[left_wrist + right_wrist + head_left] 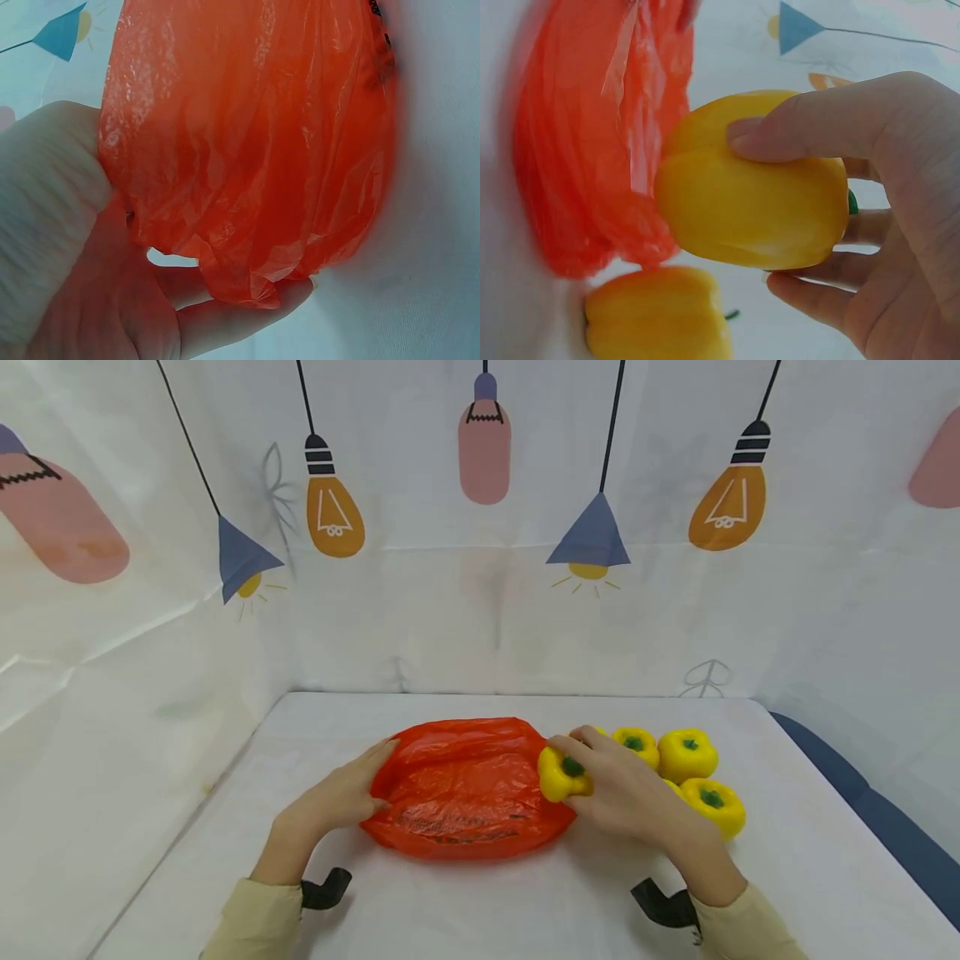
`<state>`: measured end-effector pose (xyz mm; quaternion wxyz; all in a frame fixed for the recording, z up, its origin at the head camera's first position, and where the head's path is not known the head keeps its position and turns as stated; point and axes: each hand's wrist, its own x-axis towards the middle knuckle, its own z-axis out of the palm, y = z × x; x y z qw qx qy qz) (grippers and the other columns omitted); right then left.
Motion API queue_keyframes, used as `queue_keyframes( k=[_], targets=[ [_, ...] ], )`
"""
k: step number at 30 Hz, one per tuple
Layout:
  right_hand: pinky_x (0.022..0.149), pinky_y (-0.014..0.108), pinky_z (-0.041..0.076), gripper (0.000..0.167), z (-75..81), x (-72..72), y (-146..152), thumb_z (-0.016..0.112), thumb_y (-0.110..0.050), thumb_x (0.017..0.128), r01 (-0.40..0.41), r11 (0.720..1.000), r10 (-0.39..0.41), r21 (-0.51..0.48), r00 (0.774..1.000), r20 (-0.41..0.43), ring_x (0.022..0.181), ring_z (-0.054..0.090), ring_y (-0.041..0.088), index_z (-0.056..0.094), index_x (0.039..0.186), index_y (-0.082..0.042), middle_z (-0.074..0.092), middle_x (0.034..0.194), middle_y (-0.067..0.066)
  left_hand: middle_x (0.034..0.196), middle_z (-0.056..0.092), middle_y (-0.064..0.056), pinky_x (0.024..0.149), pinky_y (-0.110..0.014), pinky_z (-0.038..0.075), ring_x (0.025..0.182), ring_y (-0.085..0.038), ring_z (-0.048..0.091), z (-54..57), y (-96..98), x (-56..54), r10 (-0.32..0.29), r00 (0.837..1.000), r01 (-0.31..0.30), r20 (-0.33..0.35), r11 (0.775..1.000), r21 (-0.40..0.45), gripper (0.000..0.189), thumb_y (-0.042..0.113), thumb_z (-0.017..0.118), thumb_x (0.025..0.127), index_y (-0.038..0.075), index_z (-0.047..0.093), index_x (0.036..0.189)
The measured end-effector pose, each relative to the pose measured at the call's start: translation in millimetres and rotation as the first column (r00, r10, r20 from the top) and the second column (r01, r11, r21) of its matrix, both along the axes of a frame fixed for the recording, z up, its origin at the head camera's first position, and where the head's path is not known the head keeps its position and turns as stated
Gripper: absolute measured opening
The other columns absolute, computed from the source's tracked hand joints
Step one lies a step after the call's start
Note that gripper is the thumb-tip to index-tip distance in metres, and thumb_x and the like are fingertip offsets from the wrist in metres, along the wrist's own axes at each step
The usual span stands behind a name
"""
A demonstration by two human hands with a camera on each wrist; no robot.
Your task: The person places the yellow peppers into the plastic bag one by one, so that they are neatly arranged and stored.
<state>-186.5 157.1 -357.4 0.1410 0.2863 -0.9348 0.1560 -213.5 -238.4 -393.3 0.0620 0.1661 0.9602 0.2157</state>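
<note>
Beyond left grip (330, 800) and right grip (622, 785), filling the upper part of the head view: a white backdrop (420, 618), printed with pink and orange bulbs and blue lampshades on dark cords. Beneath both grips: a white desk (480, 910), reaching from the foot of the backdrop to the near edge of view. Well off to the right of right grip, past the side of the desk: a dark blue surface (832, 768), only partly visible. Between the two grips, on the desk: a red plastic bag (465, 785), thin, shiny and wrinkled, with dark marks along its near side. At its left edge, left grip: thumb and fingers curved around the film, holding it. Just by its right edge, right grip: thumb and fingers curled round a held yellow pepper (557, 777), pinching it. Contact between pepper and bag: cannot tell. Nearer than the grips, at the wrists: beige sleeves (255, 918). To the right of right grip and partly behind it, clustered on the desk: loose yellow peppers (687, 757). Just inside the wrists, below the grips: black straps (327, 890). Facing the palm of right grip: the green stem (853, 202) of the held pepper.
</note>
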Motion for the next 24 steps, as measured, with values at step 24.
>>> queue_keyframes(
  k=[24],
  targets=[
    [0.075, 0.021, 0.048, 0.061, -39.2, -48.4, -117.3, 0.073, -0.02, 0.08, -0.149, 0.983, 0.166, -0.105, 0.971, 0.173, 0.09, 0.051, 0.01, 0.054, 0.138, -0.024, 0.051, 0.114, -0.005, 0.165, 0.025, -0.01, 0.115, -0.062, 0.033, 0.148, -0.038, 0.031, -0.3, 3.4, -2.4, 0.032, 0.998, -0.032, 0.058, 0.999, 0.014, 0.085, 0.011, 0.069, 0.088, 0.012, 0.021, 0.159]
  ],
)
